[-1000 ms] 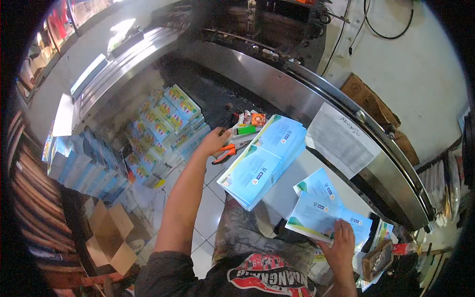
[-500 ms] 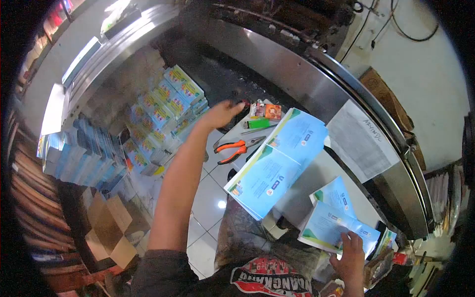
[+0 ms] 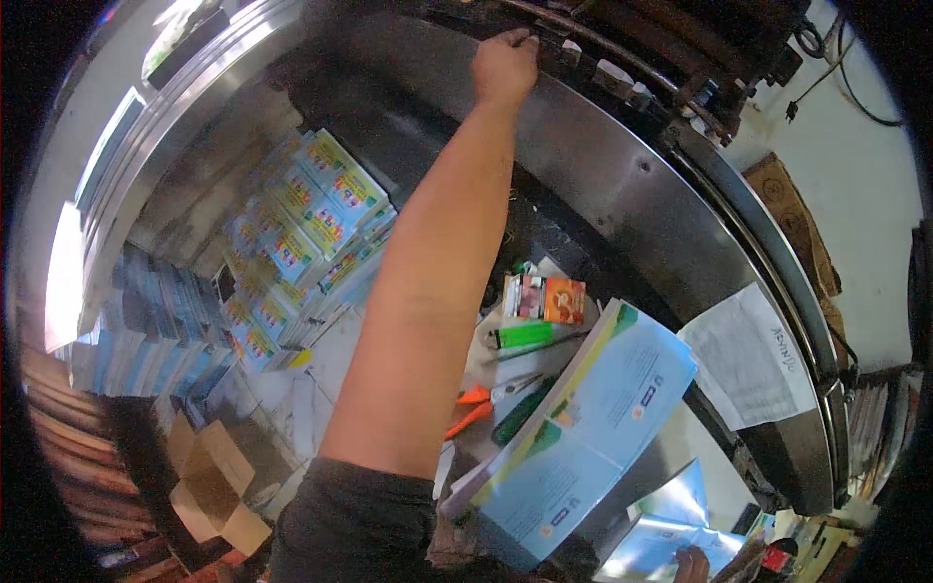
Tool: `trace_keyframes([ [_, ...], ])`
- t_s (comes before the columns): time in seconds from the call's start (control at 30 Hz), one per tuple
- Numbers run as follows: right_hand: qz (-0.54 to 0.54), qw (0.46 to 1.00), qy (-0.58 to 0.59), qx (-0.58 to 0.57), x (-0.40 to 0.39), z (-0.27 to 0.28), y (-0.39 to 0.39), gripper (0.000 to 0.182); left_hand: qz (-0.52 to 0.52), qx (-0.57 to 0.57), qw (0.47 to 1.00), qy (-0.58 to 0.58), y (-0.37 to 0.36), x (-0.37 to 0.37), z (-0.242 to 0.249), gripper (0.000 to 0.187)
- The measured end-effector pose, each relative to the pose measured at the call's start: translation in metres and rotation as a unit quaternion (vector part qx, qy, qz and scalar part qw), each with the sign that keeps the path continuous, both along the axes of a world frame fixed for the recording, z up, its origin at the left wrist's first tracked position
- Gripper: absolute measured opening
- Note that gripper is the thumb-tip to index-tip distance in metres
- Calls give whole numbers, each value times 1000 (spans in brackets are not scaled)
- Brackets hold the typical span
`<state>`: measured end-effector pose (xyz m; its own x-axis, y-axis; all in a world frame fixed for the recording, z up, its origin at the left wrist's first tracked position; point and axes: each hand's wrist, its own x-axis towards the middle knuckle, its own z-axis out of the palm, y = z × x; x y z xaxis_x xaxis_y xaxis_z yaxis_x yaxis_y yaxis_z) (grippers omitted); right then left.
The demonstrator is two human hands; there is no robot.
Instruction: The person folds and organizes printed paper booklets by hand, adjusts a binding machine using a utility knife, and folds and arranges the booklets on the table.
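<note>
My left hand (image 3: 506, 66) reaches far forward to the dark upper edge of the metal machine, fingers curled; what they hold, if anything, is hidden. At the bottom right, my right hand (image 3: 692, 565) is partly cut off by the frame, its fingertips on an open blue booklet (image 3: 661, 546). A long stack of blue printed sheets (image 3: 583, 428) lies between my arms. Beside it are a green lighter (image 3: 523, 336), a red and orange pack (image 3: 546, 298) and orange-handled pliers (image 3: 472, 413), partly behind my left forearm.
Stacks of printed booklets (image 3: 311, 214) stand at the left, with more bundles (image 3: 155, 325) further left. An open cardboard box (image 3: 219, 481) sits below them. A handwritten paper (image 3: 753, 360) lies against the curved metal panel (image 3: 641, 180) at the right. Cables hang on the wall.
My left hand has moved from near the pack up to the machine's edge, its fingers now curled. The view has shifted, and my right hand sits lower in the frame.
</note>
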<state>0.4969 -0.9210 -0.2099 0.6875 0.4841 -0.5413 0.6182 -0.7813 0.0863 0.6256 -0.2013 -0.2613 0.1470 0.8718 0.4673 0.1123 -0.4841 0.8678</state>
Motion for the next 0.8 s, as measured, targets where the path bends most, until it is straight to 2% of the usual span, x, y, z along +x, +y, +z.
trace_keyframes([
  [0.03, -10, 1000, -1, -20, 0, -3, -2, 75, -29, -47, 998, -41, -2, 5, 4, 33],
  [0.07, -14, 1000, 0, -21, -1, -5, -3, 75, -33, -49, 997, -39, 1, 13, 1, 33],
  [0.13, -33, 999, -4, 34, -5, -5, 0, 72, -93, -105, 971, -196, 11, 27, -3, 34],
  [0.27, -42, 997, -4, 66, -8, -2, 11, 70, -125, -98, 975, -157, 22, 28, -8, 32],
  [0.33, -39, 998, -12, 56, -6, -7, 5, 68, -129, -77, 969, -194, 20, 35, -5, 28],
  [0.37, -36, 998, -13, 57, -7, -8, 2, 68, -126, -75, 970, -195, 18, 36, -7, 28],
  [0.43, -34, 998, -36, 46, -8, -12, -5, 65, -95, -167, 954, -231, 1, 34, 0, 25],
  [0.47, -33, 998, -38, 47, -8, -15, -9, 65, -95, -165, 954, -233, -1, 37, 1, 25],
  [0.57, -1, 997, -52, 58, -9, -20, -16, 63, 64, -22, 985, -161, -13, 40, -2, 22],
  [0.7, 5, 995, -56, 77, -9, -19, -14, 60, 100, -13, 982, -160, -29, 37, 6, 13],
  [0.8, -20, 993, -36, 110, -8, -20, -15, 59, 55, -52, 982, -172, -16, 43, -2, 16],
])
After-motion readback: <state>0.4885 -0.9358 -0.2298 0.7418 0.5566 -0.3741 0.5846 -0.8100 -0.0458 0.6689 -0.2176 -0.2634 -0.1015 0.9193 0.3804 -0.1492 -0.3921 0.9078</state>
